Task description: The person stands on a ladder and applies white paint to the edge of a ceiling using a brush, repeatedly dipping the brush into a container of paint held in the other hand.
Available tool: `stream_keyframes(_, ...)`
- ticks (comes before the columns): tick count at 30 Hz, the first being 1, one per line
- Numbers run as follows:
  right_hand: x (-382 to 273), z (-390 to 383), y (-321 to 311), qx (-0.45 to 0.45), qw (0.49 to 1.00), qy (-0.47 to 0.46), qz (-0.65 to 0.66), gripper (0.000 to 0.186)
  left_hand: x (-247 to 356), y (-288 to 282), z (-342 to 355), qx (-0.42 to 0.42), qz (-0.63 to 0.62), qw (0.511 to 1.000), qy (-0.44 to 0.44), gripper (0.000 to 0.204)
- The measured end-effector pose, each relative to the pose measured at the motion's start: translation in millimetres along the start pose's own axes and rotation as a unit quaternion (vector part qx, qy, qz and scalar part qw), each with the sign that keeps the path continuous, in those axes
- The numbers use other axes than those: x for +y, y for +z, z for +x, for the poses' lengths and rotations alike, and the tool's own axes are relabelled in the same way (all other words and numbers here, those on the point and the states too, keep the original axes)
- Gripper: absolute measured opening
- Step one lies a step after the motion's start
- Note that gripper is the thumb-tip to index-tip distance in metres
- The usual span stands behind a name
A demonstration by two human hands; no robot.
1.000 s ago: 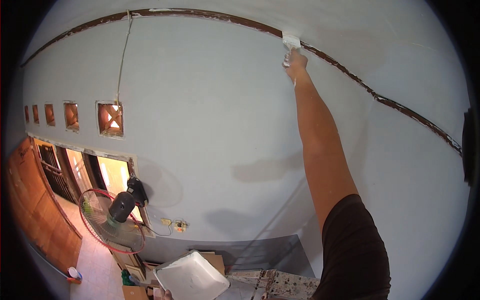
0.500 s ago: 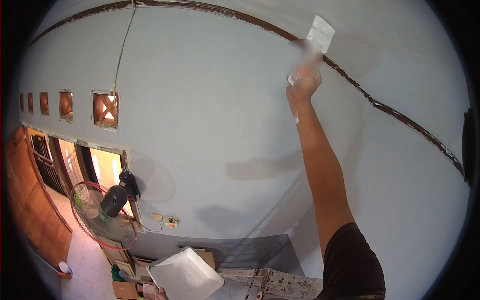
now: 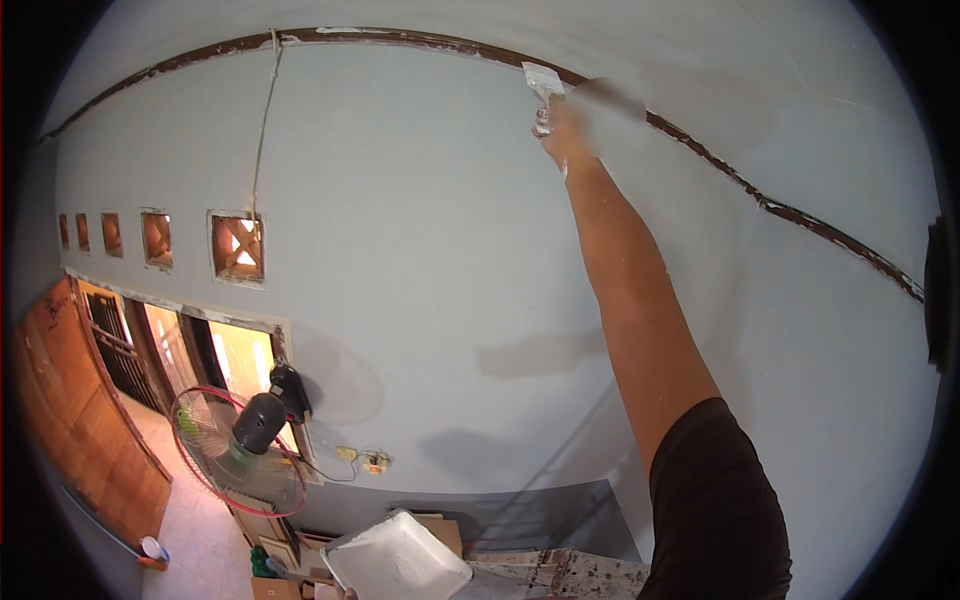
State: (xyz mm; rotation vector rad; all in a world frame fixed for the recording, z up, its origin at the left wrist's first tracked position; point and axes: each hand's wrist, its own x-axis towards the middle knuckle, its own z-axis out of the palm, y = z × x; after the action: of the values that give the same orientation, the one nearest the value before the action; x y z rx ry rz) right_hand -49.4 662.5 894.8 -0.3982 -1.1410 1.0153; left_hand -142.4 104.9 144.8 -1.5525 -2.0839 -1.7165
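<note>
My right arm reaches up the grey wall. My right hand is closed round the handle of a white-coated flat tool, a scraper or brush, whose head lies against the lower side of the brown, white-smeared trim below the ceiling. A blurred patch beside the hand hides part of the trim. At the bottom edge, my left hand grips a white rectangular tray with white paint or filler in it; most of that hand is hidden.
A red-rimmed fan hangs at the lower left by a window, near wooden door, vent openings, hanging cable and sockets. Below stand cardboard boxes, a paint-spattered plank and a small bucket.
Half a second ago the tool's head was higher, over the ceiling right of this spot; it has since moved left and back onto the trim. The whole view has shifted slightly.
</note>
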Motion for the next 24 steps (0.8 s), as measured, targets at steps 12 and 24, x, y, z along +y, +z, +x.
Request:
stream_keyframes(12,16.7,-5.2,72.7,-0.029,0.999,0.004,0.023,0.015,-12.0,-6.2,-11.7,0.008,-0.017,0.998,-0.054,0.057)
stream_keyframes(24,28.1,-48.9,29.4,-0.083,0.980,-0.134,0.124,0.027,-12.9,-10.0,-5.9,-0.006,-0.041,0.997,-0.068,0.054)
